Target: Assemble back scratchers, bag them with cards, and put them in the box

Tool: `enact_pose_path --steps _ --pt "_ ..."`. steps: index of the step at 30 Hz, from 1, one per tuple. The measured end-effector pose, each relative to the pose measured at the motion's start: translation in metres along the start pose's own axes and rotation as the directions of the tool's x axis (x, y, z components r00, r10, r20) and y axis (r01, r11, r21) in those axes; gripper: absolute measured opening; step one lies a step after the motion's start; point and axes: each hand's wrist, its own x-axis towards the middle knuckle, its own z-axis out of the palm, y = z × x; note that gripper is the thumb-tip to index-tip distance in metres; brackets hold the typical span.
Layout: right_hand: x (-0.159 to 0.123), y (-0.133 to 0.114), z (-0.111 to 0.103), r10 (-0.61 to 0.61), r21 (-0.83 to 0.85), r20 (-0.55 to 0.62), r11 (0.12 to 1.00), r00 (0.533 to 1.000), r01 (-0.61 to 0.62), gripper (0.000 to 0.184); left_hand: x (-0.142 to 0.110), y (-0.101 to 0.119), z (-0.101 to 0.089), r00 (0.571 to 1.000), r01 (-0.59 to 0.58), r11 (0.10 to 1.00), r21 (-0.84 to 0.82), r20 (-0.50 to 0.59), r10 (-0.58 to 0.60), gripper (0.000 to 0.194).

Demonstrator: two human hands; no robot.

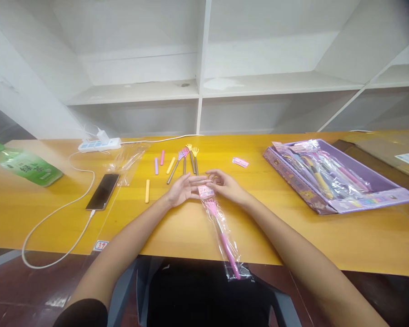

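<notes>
White blue-bordered sticker (pixel 100 245), near left, reads "39"; right hand (pixel 227 185) pinches clear-bagged pink hand-shaped scratcher (pixel 228 250); left hand (pixel 182 190) lies open alongside

A yellow-orange wooden table (pixel 368 240) carries a green-capped plastic bottle (pixel 29 168); a white power strip (pixel 100 145); a black rectangular smartphone (pixel 104 191); a white charging cable (pixel 92 214); clear plastic film (pixel 132 159); four short purple, pink and yellow sticks (pixel 147 190); four metal rods with coloured claw-shaped heads (pixel 181 155); a pink label (pixel 240 162); a purple printed cardboard tray (pixel 398 195); a brown cardboard box (pixel 378 154).
</notes>
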Motion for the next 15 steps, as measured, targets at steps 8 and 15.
enact_pose_path --steps 8,15 --pt "0.004 0.005 0.002 0.099 0.154 -0.027 0.984 0.995 -0.094 0.051 -0.001 -0.007 0.008 0.978 -0.158 0.984 0.081 -0.127 0.167 0.063" --pt "0.006 0.006 0.004 0.038 0.071 -0.205 0.997 0.978 -0.024 0.039 0.006 -0.026 0.007 0.982 -0.024 0.966 0.259 -0.172 0.071 0.044"
